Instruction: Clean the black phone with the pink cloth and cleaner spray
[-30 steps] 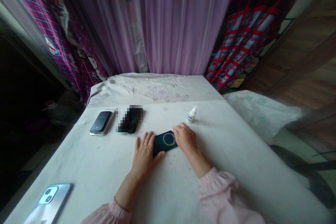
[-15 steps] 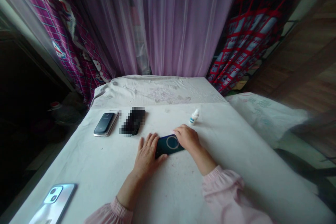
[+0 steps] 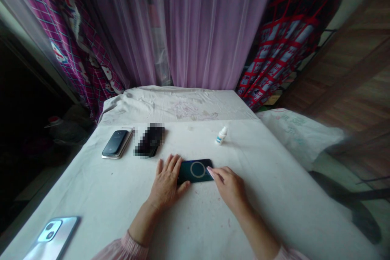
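Observation:
A dark phone (image 3: 186,170) with a pale ring on its back lies flat on the table. My left hand (image 3: 166,180) grips its left end, fingers over the upper edge and thumb along the lower one. At the phone's right end, my right hand (image 3: 230,187) pinches a small pale pink piece (image 3: 209,169) against the surface; its exact kind is unclear. Beyond the phone stands a small white bottle (image 3: 221,135) with a blue-marked label. Reddish crumbs are scattered on the cloth below the phone.
A black phone on a lighter one (image 3: 115,144) lies at the left, beside a pixelated dark object (image 3: 150,140). A silver phone (image 3: 56,237) is at the near left corner. White cloth (image 3: 122,195) covers the table; purple curtains (image 3: 207,28) hang behind it.
My right hand has moved from the phone's upper right edge down to its right end, with the pale pink piece. My left hand stays on the phone. The view has shifted slightly.

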Demonstrator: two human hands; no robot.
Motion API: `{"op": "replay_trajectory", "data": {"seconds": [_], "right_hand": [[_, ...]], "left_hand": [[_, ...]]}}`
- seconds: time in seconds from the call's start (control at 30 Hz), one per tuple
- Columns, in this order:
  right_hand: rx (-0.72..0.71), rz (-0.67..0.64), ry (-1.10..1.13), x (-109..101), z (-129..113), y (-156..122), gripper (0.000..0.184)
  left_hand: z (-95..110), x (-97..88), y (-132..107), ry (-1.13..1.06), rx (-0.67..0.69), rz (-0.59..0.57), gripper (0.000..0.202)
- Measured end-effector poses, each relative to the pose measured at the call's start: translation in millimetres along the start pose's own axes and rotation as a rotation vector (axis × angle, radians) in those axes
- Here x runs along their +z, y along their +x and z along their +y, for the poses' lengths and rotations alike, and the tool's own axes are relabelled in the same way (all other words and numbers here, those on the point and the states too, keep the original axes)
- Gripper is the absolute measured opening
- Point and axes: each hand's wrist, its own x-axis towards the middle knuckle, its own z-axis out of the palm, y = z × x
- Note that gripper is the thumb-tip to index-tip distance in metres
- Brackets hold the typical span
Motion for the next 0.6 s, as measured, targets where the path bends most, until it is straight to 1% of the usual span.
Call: {"op": "replay_trajectory", "data": {"seconds": [0.1,0.17,0.23,0.33,0.4,0.47,0.53,0.6], "right_hand": [[0.035,-0.015,-0.065,-5,-5,-9,0.041],[0.064,-0.03,-0.131,-5,-7,-5,0.038],[0.091,-0.048,-0.201,-3,-8,7,0.034],[0.124,-0.082,-0.278,2,-11,33,0.03],[0.146,-0.115,-0.307,4,-12,50,0.03],[0.154,-0.141,-0.309,6,-13,60,0.03],[0.149,-0.146,-0.293,5,-12,60,0.031],[0.147,-0.131,-0.276,3,-9,50,0.031]], "left_hand": [[2,-0.3,1,0.022,-0.005,0.0,0.072],[2,-0.2,1,0.033,-0.011,0.003,0.069],[3,-0.5,2,0.04,-0.013,-0.001,0.067],[4,-2.0,4,0.05,-0.03,-0.028,0.061],[6,-2.9,4,0.061,-0.046,-0.044,0.056],[7,-3.4,5,0.071,-0.063,-0.052,0.053],[9,-3.4,5,0.075,-0.075,-0.052,0.053],[10,-3.0,5,0.074,-0.08,-0.044,0.054]]}}
